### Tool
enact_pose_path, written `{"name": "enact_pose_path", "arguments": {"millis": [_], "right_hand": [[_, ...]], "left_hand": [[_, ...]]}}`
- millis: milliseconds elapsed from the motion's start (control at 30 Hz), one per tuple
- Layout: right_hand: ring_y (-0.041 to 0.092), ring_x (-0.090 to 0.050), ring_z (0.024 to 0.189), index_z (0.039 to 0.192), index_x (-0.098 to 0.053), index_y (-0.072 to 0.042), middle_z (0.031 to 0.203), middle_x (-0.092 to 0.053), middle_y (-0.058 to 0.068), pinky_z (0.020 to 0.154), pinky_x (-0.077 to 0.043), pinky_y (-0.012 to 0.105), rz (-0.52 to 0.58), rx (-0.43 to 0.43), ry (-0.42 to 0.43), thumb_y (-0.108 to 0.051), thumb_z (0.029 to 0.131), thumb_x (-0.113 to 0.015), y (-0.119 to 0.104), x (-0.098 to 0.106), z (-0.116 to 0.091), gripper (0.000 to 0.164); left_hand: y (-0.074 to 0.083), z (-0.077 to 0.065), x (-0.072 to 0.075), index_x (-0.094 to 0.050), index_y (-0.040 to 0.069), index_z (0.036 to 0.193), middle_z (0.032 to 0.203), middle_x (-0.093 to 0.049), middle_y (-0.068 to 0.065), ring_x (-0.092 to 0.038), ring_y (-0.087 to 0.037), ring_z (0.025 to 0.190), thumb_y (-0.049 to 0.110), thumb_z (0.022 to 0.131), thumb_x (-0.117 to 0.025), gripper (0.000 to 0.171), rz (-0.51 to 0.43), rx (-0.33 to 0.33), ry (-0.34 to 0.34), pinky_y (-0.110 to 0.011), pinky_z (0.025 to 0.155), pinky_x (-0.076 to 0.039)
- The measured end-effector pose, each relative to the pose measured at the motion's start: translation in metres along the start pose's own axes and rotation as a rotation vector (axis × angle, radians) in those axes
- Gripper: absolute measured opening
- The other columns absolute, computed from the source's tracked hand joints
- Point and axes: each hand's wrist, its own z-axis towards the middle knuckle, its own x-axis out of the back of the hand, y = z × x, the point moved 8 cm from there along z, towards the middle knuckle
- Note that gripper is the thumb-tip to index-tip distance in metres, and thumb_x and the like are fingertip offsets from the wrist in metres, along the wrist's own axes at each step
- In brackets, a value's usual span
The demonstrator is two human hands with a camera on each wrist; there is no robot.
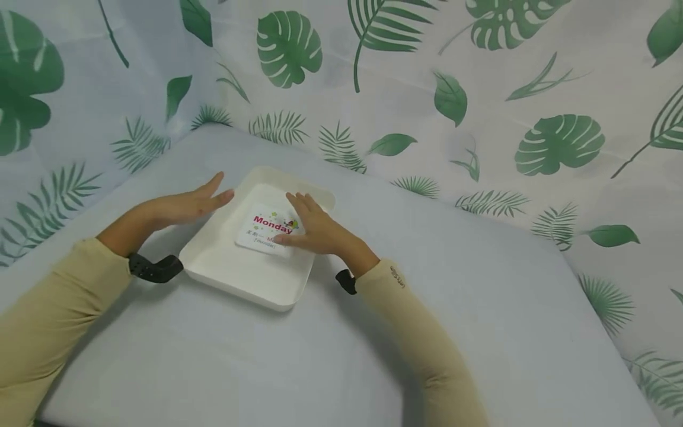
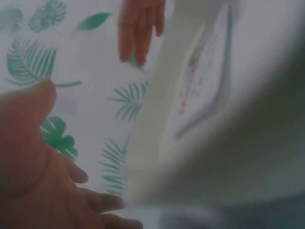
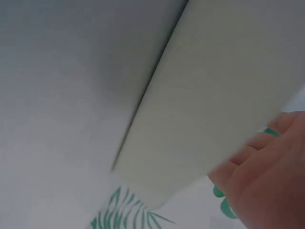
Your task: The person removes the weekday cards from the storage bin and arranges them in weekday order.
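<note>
A white tray lies on the table, turned at an angle. Inside it is a white card, printed "Monday" in red with smaller text below and a little colourful picture. My left hand is at the tray's left edge, fingers extended and nothing in its grasp; the left wrist view also shows this hand spread beside the tray wall. Over the tray's right part reaches my right hand, fingers straight, overlapping the card's right end in the head view. The right wrist view has this hand behind the tray's outer wall.
A pale cloth covers the table around the tray. Behind and to the sides hangs a white backdrop with green leaf prints. Dark bands sit on both wrists, below beige sleeves.
</note>
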Motion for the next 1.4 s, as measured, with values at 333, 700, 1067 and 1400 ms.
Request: {"name": "enact_pose_path", "arguments": {"millis": [333,700,1067,1400], "right_hand": [[0.019,-0.014,0.141,0.148,-0.003,-0.022,0.153,-0.016,0.001,0.111,-0.022,0.045,-0.125,-0.069,-0.126,-0.064,0.069,-0.065,0.002,-0.018,0.021,0.109],[0.023,-0.030,0.134,0.148,-0.006,-0.027,0.148,-0.029,0.006,0.105,-0.029,0.049,-0.275,-0.060,-0.113,-0.057,0.071,-0.067,0.001,-0.019,0.023,0.102],[0.023,-0.031,0.133,0.148,-0.010,-0.026,0.146,-0.032,0.007,0.105,-0.025,0.051,-0.263,-0.033,-0.097,-0.057,0.072,-0.066,-0.002,-0.016,0.026,0.099],[0.027,-0.031,0.132,0.147,-0.011,-0.029,0.147,-0.029,0.007,0.106,-0.022,0.050,-0.234,0.023,-0.071,-0.055,0.074,-0.065,-0.005,-0.015,0.020,0.094]], "left_hand": [[-0.024,0.009,-0.017,0.019,0.027,0.144,0.152,0.020,-0.006,0.019,-0.032,0.139,0.045,0.095,-0.039,0.078,-0.140,-0.056,-0.090,-0.065,0.105,0.005],[-0.028,0.013,-0.021,0.016,0.031,0.144,0.152,0.022,-0.002,0.020,-0.032,0.138,0.033,0.093,-0.050,0.084,-0.123,-0.078,-0.093,-0.062,0.106,0.008],[-0.031,0.015,-0.016,0.017,0.031,0.144,0.151,0.023,-0.003,0.021,-0.033,0.138,0.036,0.092,-0.051,0.085,-0.116,-0.065,-0.098,-0.061,0.106,0.009],[-0.031,0.014,-0.018,0.017,0.031,0.144,0.151,0.023,-0.004,0.020,-0.034,0.138,0.036,0.093,-0.050,0.084,-0.105,-0.050,-0.097,-0.062,0.106,0.008]]}}
